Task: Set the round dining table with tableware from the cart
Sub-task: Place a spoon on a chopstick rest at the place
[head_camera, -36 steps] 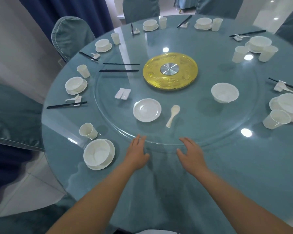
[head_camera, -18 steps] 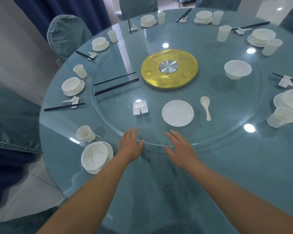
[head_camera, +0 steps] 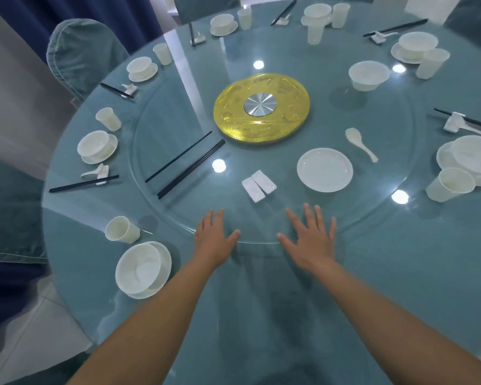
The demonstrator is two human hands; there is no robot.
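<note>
Since the earlier frame your glass turntable (head_camera: 378,218) has swung its load rightward: plate, spoon and bowl all sit further right.

Your left hand (head_camera: 214,240) and right hand (head_camera: 311,240) lie flat on the turntable's near rim, fingers straight and spread, holding nothing. On the turntable, two white rests (head_camera: 258,185) lie touching side by side just beyond your hands, the plate (head_camera: 325,170) to their right, the spoon (head_camera: 361,143) beyond it, the bowl (head_camera: 369,75) further back right. Loose black chopsticks (head_camera: 189,165) lie slanted to the left of the rests, near the gold disc (head_camera: 261,107) at the centre. Around the table (head_camera: 400,273), set places show bowls on saucers with cups; the nearest bowl (head_camera: 139,269) sits left of your left arm.
</note>
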